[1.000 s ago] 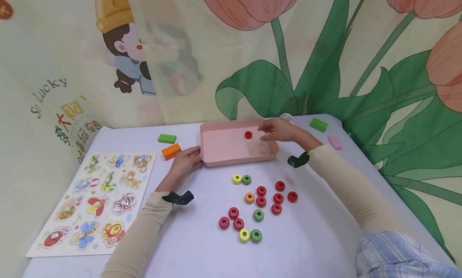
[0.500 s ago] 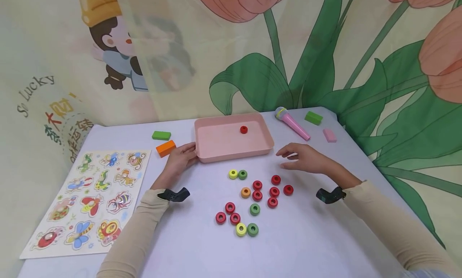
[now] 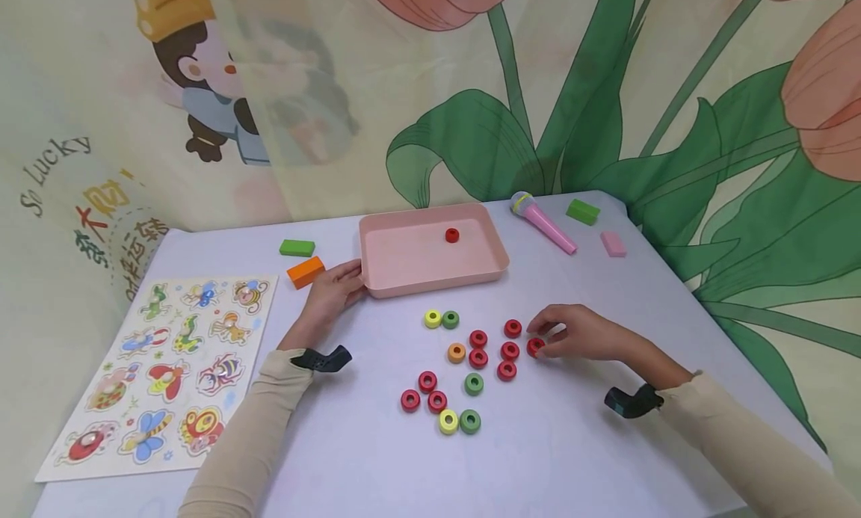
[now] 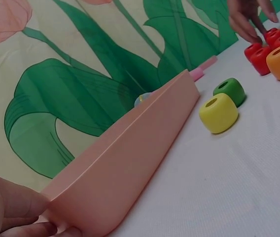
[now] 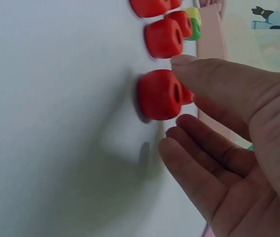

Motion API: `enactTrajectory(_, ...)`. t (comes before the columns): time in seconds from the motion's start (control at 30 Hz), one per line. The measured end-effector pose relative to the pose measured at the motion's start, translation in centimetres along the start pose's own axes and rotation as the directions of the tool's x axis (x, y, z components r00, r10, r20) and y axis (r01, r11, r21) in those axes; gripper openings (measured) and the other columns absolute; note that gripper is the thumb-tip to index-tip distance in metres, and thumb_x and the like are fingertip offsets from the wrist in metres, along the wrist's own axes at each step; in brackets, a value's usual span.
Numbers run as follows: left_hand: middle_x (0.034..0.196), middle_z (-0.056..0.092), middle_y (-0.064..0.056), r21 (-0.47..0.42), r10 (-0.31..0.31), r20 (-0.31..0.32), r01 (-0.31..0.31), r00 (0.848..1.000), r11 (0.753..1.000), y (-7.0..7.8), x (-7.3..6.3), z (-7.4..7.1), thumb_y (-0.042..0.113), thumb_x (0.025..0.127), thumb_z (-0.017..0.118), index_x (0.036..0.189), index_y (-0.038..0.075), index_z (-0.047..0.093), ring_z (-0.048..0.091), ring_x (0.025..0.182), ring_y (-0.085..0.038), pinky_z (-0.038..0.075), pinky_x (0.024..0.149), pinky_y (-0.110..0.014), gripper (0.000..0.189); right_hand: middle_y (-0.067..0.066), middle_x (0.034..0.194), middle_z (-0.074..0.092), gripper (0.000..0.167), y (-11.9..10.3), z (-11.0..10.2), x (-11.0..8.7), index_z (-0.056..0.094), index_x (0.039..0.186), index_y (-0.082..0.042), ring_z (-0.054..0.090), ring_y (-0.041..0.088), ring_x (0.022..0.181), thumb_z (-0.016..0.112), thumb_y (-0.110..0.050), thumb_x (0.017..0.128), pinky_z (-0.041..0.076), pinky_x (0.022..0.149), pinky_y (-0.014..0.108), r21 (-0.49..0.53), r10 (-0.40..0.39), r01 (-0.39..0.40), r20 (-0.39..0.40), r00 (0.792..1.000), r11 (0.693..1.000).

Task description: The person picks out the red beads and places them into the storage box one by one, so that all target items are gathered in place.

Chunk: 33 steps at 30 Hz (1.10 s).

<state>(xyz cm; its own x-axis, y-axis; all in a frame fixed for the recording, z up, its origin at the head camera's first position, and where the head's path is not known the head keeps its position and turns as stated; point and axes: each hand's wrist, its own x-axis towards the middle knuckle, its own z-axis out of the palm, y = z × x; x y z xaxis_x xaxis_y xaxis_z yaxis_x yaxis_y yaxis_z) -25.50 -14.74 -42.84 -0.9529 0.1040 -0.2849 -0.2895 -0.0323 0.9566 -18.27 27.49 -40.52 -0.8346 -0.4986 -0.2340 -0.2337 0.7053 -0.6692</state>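
The right hand (image 3: 587, 333) partly hides the rightmost red bead (image 5: 156, 96); I can't tell if they touch. That bead sits between its parted thumb and fingers. The left hand (image 3: 328, 297), fingers extended, touches the pink tray (image 3: 403, 258) at its left side.

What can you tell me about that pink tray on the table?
The pink tray is a shallow rectangle with rounded corners and low walls, smooth, seemingly plastic. It sits open side up on the white table, near the printed backdrop. One red bead lies inside, toward the back right. The person's left hand touches its near left corner.
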Motion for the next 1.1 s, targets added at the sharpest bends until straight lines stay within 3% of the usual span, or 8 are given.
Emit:
enactTrajectory(0.47, 0.150, 0.043, -0.013, -0.004, 0.006, 0.003, -0.006, 1.000, 1.000, -0.2, 0.0, 0.0, 0.008, 0.102, 0.053, 0.150, 0.003, 0.038, 0.047, 0.132, -0.025, 0.041, 0.105, -0.035, 0.051, -0.003, 0.101, 0.066, 0.026, -0.1, 0.0, 0.3, 0.072, 0.106, -0.011, 0.063, 0.018, 0.095, 0.080, -0.012, 0.082, 0.058, 0.081, 0.031, -0.051, -0.017, 0.020, 0.058, 0.998, 0.999)
enactTrajectory(0.8, 0.149, 0.044, -0.013, 0.000, 0.006, -0.006, -0.006, 1.000, 1.000, -0.2, 0.1, 0.1, 0.010, 0.102, 0.055, 0.150, 0.004, 0.040, 0.048, 0.131, -0.025, 0.042, 0.105, -0.035, 0.051, -0.002, 0.100, 0.067, 0.024, -1.2, -3.2, 2.2, 0.071, 0.107, -0.008, 0.063, 0.020, 0.097, 0.079, -0.012, 0.085, 0.058, 0.081, 0.033, -0.087, -0.023, 0.036, 0.144, 0.989, 0.996)
enactTrajectory(1.1, 0.148, 0.045, -0.013, 0.010, 0.004, -0.013, -0.004, 1.000, 1.000, 0.0, 0.0, 0.2, 0.010, 0.101, 0.055, 0.149, 0.004, 0.041, 0.048, 0.131, -0.025, 0.043, 0.104, -0.035, 0.050, 0.002, 0.104, 0.068, 0.029, -2.5, -6.2, 5.7, 0.069, 0.111, -0.003, 0.063, 0.023, 0.101, 0.078, -0.012, 0.086, 0.057, 0.085, 0.037, -0.108, -0.055, 0.065, 0.097, 0.994, 0.992)
